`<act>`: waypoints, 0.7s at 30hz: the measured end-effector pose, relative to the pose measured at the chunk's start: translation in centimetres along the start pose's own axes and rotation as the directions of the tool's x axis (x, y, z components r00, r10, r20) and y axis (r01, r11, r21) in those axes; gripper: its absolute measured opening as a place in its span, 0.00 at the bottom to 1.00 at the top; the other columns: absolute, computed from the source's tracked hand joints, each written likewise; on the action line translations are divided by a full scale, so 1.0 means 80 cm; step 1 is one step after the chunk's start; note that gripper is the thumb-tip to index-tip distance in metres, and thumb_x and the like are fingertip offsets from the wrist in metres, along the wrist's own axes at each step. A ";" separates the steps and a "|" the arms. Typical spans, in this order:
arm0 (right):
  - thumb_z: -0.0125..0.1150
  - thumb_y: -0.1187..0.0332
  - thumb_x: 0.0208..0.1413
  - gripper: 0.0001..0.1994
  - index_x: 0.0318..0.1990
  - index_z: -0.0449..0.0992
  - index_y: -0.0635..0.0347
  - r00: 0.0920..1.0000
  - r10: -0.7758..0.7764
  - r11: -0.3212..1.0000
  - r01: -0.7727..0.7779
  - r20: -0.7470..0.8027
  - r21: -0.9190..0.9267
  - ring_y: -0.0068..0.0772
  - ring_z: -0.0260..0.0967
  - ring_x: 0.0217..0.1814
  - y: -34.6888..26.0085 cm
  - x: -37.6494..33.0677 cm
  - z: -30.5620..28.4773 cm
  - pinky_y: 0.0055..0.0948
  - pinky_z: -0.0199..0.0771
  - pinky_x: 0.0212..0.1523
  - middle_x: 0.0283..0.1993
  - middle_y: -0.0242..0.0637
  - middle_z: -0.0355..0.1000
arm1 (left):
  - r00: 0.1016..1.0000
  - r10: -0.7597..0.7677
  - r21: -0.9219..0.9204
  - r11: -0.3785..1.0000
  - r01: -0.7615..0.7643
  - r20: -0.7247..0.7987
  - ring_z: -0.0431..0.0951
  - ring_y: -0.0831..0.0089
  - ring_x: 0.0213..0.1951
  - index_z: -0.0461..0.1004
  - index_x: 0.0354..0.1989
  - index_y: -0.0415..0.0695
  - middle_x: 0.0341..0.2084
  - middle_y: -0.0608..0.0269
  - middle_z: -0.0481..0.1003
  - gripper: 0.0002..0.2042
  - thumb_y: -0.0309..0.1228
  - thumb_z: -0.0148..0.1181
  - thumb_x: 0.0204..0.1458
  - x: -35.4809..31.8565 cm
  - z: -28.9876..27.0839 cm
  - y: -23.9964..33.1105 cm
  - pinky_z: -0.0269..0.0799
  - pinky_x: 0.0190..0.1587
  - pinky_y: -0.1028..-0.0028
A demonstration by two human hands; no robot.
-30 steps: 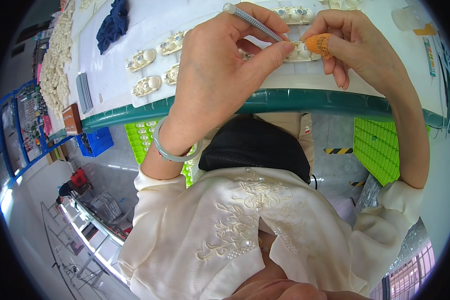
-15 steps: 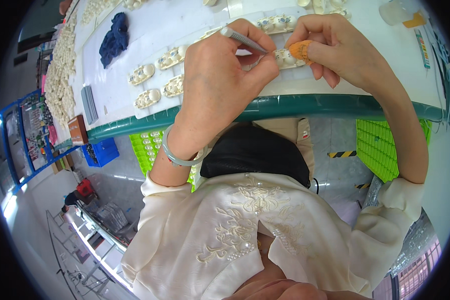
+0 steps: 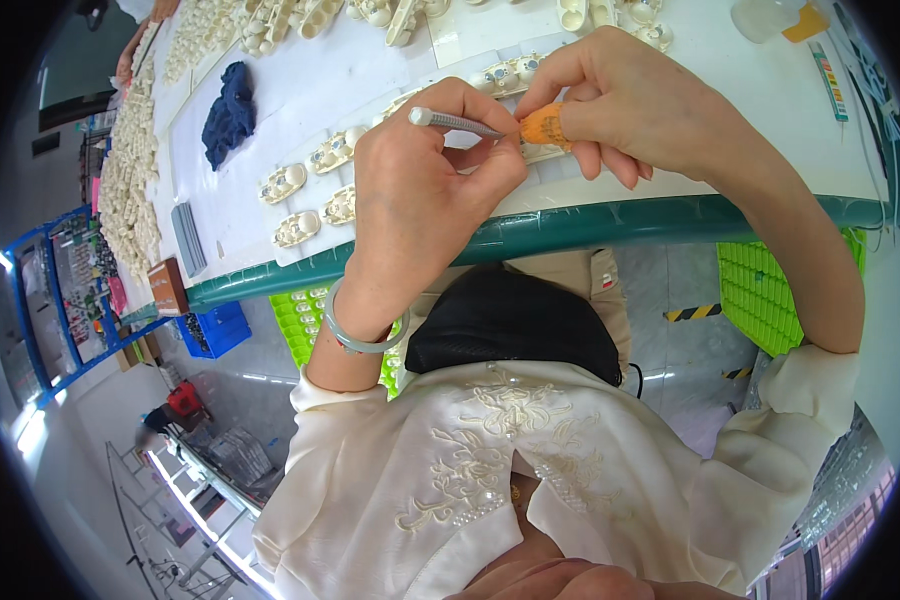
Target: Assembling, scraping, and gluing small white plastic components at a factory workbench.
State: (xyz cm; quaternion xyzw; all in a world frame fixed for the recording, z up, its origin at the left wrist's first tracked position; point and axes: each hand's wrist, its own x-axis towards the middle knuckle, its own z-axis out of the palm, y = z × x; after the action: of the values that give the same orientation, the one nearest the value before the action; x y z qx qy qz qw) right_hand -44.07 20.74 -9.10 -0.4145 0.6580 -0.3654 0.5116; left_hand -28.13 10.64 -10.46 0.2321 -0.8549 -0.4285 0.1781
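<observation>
My left hand [image 3: 425,180], a bracelet on its wrist, is closed around a slim grey pen-shaped tool [image 3: 455,122] with a ribbed grip. The tool's tip points right and meets, or nearly meets, a small orange piece [image 3: 544,126] with dark marks. My right hand [image 3: 610,105] pinches that piece between thumb and fingers; whether it is held or partly worn on a fingertip I cannot tell. Both hands hover over rows of cream moulded parts [image 3: 330,150] with small round inserts. One cream part [image 3: 545,154] lies partly hidden under the right fingers.
A dark blue cloth [image 3: 229,115] lies at the left of the white table. Heaps of cream parts [image 3: 130,200] line its far left side. Grey strips [image 3: 188,238] lie near the green front edge [image 3: 590,222]. A clear cup [image 3: 760,18] stands far right. Green trays [image 3: 760,290] sit below.
Both hands have shifted left and closer together. The tool's tip has gone from beside a cream part to the orange piece. The whole view has tilted slightly, showing more of the table's far side.
</observation>
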 end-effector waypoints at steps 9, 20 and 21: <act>0.54 0.69 0.47 0.08 0.29 0.74 0.65 0.996 0.086 0.996 -0.086 -0.037 -0.020 0.17 0.57 0.09 -0.009 0.008 0.012 0.19 0.55 0.11 0.14 0.32 0.66 | 0.999 0.017 -0.043 0.999 -0.019 -0.035 0.76 0.80 0.25 0.73 0.26 0.37 0.24 0.64 0.75 0.05 0.19 0.60 0.39 0.001 -0.013 -0.005 0.73 0.29 0.82; 0.56 0.68 0.46 0.09 0.29 0.74 0.66 0.993 0.114 0.992 -0.115 -0.035 -0.042 0.15 0.56 0.09 -0.006 0.013 0.006 0.18 0.53 0.10 0.13 0.31 0.65 | 0.997 -0.078 -0.131 0.988 0.080 0.019 0.76 0.75 0.35 0.72 0.33 0.33 0.30 0.59 0.76 0.07 0.19 0.62 0.45 -0.024 -0.057 -0.013 0.72 0.41 0.79; 0.56 0.68 0.46 0.09 0.29 0.74 0.66 0.993 0.114 0.991 -0.117 -0.044 -0.060 0.15 0.55 0.09 -0.006 0.014 0.006 0.17 0.52 0.10 0.13 0.31 0.64 | 0.997 -0.083 -0.128 0.988 0.084 0.011 0.76 0.75 0.35 0.72 0.33 0.33 0.30 0.59 0.76 0.07 0.19 0.62 0.45 -0.025 -0.058 -0.016 0.72 0.41 0.79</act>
State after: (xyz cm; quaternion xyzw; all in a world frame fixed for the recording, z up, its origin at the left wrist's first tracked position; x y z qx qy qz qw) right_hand -43.64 19.48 -9.21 -0.3841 0.7022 -0.3227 0.5052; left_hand -23.86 8.05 -9.11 0.2543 -0.8156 -0.4904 0.1721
